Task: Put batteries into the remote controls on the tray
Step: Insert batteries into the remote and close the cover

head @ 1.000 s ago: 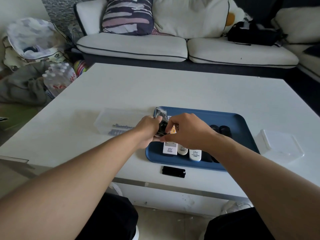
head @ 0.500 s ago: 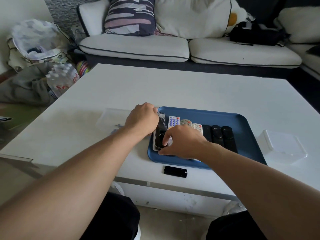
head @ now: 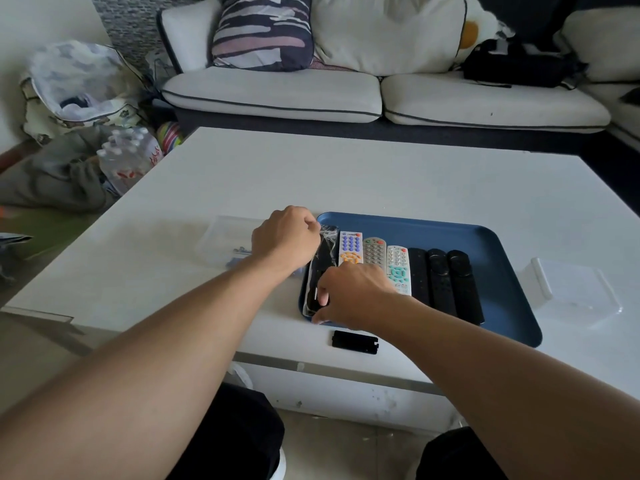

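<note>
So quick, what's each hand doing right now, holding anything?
Left hand: fingers curled, pinching the far end of the plastic-wrapped black remote.
Right hand: gripping the near end of the same remote, on the blue tray.

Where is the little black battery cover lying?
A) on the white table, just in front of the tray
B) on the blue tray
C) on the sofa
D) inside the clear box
A: the battery cover lies flat on the white table, just past the near edge of the blue tray, not on it and with no hand touching it.
</note>
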